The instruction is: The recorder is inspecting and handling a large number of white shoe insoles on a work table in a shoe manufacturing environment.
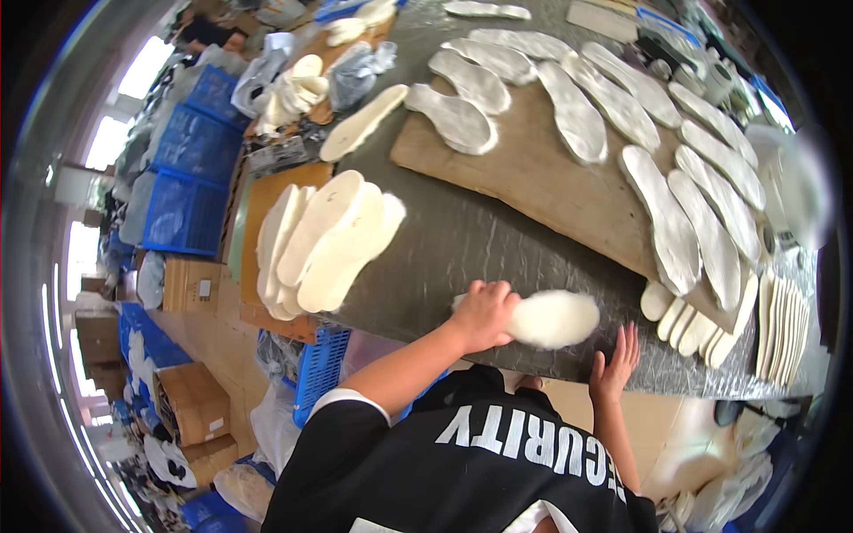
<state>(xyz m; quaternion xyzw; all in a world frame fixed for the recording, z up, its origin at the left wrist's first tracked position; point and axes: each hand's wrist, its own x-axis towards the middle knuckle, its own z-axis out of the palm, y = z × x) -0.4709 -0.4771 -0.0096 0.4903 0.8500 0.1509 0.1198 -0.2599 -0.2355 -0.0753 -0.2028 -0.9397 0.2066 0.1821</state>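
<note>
A fluffy white insole (558,319) lies at the front of the dark worktable (426,240), its furry side up. My left hand (487,315) is closed round its middle, hiding that part; a bit of the other end shows past the knuckles. To the right of the insole, at the table's front edge, my right hand (615,360) is open with the fingers stretched out, holding nothing. Left of my hands sits a pile of cream insoles (333,235) with their smooth sides up. Beyond my right hand, more insoles (684,324) lie in a fanned row.
Several greyish-white insoles (577,111) lie spread over a brown board (524,178) on the table. A tight row of insoles (784,329) stands at the right end. Blue crates (187,209) and cardboard boxes (194,401) stand to the left, with a blue basket (320,364) below the table edge.
</note>
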